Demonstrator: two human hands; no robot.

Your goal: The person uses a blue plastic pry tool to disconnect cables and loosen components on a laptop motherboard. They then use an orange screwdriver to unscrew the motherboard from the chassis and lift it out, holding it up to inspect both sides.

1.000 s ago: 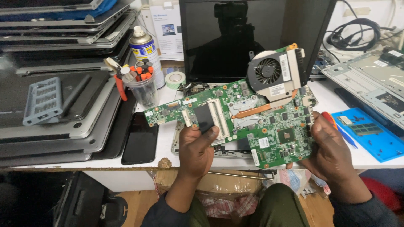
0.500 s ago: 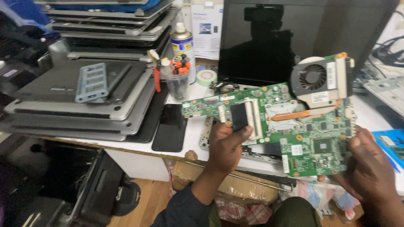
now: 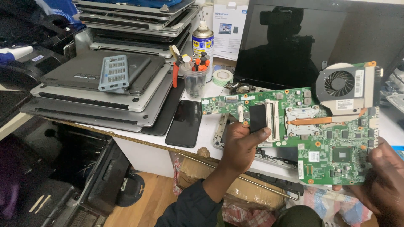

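A white table [image 3: 202, 138] carries stacked laptops [image 3: 105, 90], a black phone [image 3: 184, 123] and a tool cup [image 3: 195, 80].

Taking the circuit board [image 3: 311, 130] as landmark: the left hand [image 3: 242, 147] grips its left part, the right hand [image 3: 381, 180] its right corner. A phone [image 3: 184, 123] and cup of tools [image 3: 195, 77] lie left; the screen [image 3: 311, 38] stands behind.

Place: my laptop repair workshop, cramped and cluttered.
Bench: a white table [image 3: 139, 141] loaded with gear.
Stock: closed laptops [image 3: 105, 90] stacked in 2 piles.
Tools: a clear cup of screwdrivers [image 3: 195, 77], a blue bit case [image 3: 113, 72], a spray can [image 3: 203, 40], a tape roll [image 3: 222, 77].
In hand: a bare green motherboard [image 3: 311, 134] with its cooling fan [image 3: 340, 84].
Behind: a dark laptop screen [image 3: 303, 42].
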